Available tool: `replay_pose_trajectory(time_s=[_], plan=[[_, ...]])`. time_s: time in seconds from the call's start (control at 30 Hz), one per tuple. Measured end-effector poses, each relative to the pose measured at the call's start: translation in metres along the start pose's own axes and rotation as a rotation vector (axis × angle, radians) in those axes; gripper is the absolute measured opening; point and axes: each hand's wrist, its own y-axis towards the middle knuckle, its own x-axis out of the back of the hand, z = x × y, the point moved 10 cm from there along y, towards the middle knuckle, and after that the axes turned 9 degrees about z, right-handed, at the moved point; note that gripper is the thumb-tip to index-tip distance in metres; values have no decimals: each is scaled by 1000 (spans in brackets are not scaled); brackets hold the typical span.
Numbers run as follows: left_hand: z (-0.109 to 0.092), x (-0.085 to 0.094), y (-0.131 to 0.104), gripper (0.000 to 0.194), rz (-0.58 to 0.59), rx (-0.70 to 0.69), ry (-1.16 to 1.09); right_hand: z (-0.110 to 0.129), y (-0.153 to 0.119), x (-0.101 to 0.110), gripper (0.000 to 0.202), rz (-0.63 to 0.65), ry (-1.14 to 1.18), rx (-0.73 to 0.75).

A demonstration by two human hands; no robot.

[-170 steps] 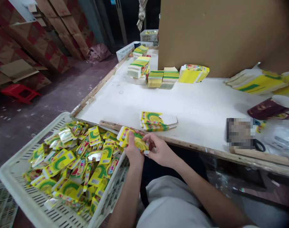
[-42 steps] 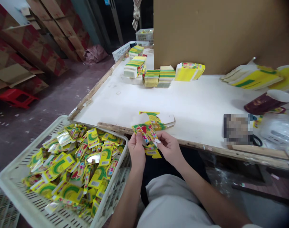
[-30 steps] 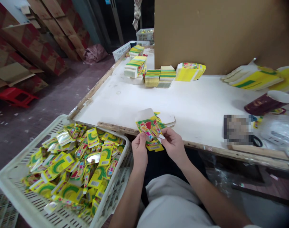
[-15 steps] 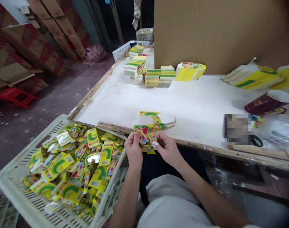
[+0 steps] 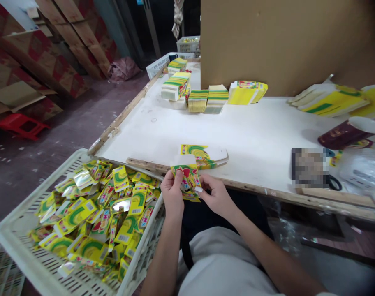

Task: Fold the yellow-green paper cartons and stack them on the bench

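Observation:
Between my hands, at the table's front edge, is a small yellow printed carton (image 5: 187, 170) with a white flap standing up at its top. My left hand (image 5: 172, 193) grips its left side, thumb across the printed face. My right hand (image 5: 214, 193) pinches its lower right side, with a small white piece showing at the thumb tip. Just behind the carton, a short stack of flat cartons (image 5: 210, 156) lies on the table. Below and left of my left hand, a white plastic basket (image 5: 78, 156) holds many yellow cartons (image 5: 91, 222).
Bundles of flat cartons (image 5: 197, 100) stand at the back of the white table (image 5: 246, 135), before a cardboard panel (image 5: 283, 45). A tilted dark cup (image 5: 344, 131) and a clear plastic package (image 5: 364, 168) lie at right. A red stool (image 5: 22, 125) stands on the floor.
Both hands have shifted slightly left with the carton. My left thumb has moved further onto the printed face, and the carton's upright flap has tilted back a little.

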Motion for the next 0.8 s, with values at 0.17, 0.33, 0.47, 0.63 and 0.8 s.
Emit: replay_pose_trajectory(time_s=[0.17,0.33,0.47,0.63,0.8], plan=[[-2,3,0,16,-30,-17,23,2,-1,-2,5,13,-2,17],[-5,12,2,22,-66,-25,55,-2,-3,-9,9,46,12,-18],[-4,13,4,27,-56,-7,75,-3,-2,-10,13,57,19,-25],[-3,14,3,28,-74,-19,73,-4,-1,-11,12,64,38,-39],[-1,13,3,33,-63,-12,76,-6,-2,-12,11,70,46,-47]])
